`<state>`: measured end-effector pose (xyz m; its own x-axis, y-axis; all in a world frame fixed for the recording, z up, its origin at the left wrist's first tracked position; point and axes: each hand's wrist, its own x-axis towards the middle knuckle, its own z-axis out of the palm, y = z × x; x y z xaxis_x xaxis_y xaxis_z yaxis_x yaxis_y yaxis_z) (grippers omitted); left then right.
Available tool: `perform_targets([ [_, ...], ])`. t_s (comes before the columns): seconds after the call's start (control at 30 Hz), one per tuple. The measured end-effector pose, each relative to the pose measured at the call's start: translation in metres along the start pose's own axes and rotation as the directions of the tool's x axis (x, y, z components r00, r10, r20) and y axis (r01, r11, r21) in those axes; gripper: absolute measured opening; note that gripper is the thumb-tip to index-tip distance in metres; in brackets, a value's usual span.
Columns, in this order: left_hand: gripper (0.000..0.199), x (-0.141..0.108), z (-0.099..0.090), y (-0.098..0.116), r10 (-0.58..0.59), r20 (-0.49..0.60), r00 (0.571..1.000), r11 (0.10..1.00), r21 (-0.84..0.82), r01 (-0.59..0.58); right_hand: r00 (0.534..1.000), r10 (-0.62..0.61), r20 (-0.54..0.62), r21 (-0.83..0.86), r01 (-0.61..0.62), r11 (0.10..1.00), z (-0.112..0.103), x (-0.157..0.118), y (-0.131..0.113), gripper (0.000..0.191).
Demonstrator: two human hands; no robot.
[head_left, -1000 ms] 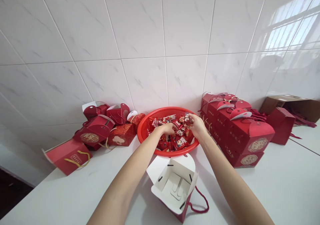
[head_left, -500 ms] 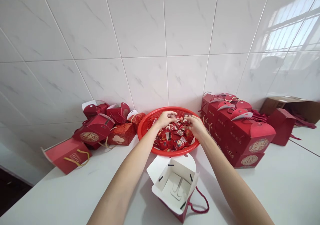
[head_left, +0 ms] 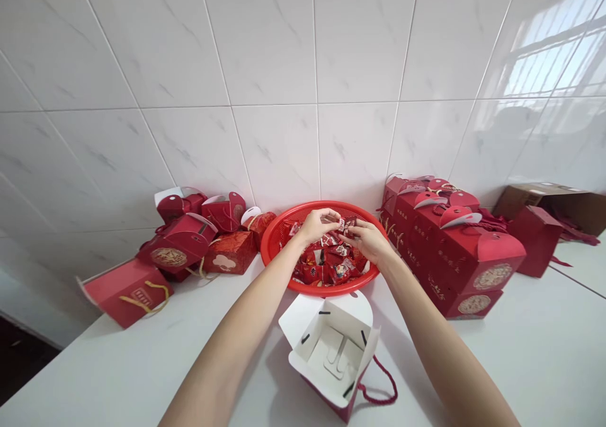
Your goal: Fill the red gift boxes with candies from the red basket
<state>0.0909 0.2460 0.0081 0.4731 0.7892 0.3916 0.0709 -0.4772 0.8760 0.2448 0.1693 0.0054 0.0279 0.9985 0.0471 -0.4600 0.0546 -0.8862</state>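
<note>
A round red plastic basket holds many red-wrapped candies. Over it, my left hand pinches a small wrapped candy between thumb and fingers. Close beside it, my right hand has its fingers closed on another dark red wrapped candy; the two nearly meet. In front of the basket stands an open gift box, white inside, its flaps spread and nothing in it. A dark red cord handle hangs from its right side.
Closed red gift boxes are stacked to the right of the basket, with a brown carton beyond. Several assorted red boxes stand at the left, one with a yellow cord. A white tiled wall rises behind the white table.
My hands have come closer together above the basket, the right one moving slightly left. Candies now show raised between the fingertips. The open gift box stays in place.
</note>
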Motion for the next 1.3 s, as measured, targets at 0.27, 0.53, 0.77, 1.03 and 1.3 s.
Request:
perform_targets([
  [0.27, 0.042, -0.003, 0.002, 0.01, -0.109, 0.012, 0.994, 0.982, -0.157, 0.109, 0.998, -0.058, -0.02, -0.011, 0.057, 0.998, -0.004, -0.001, 0.001, 0.029],
  [0.53, 0.05, -0.003, 0.016, 0.004, -0.222, 0.094, 0.971, 0.829, 0.542, 0.137, 0.953, -0.166, -0.254, -0.072, 0.153, 0.986, -0.001, -0.002, -0.003, 0.036],
  [0.77, 0.052, -0.005, 0.023, -0.006, -0.433, 0.227, 0.872, 0.53, 0.847, 0.043, 0.964, -0.138, -0.225, -0.064, 0.127, 0.99, -0.001, -0.003, -0.003, 0.036],
  [1.03, 0.023, -0.004, 0.002, -0.005, -0.375, 0.156, 0.914, 0.69, 0.705, 0.162, 0.977, -0.075, -0.198, -0.04, 0.068, 0.997, 0.003, -0.006, -0.007, 0.025],
  [1.3, 0.04, -0.004, -0.01, 0.004, -0.305, 0.049, 0.951, 0.952, 0.04, 0.303, 0.987, 0.002, -0.158, -0.042, -0.008, 0.999, 0.006, -0.008, -0.011, 0.016],
])
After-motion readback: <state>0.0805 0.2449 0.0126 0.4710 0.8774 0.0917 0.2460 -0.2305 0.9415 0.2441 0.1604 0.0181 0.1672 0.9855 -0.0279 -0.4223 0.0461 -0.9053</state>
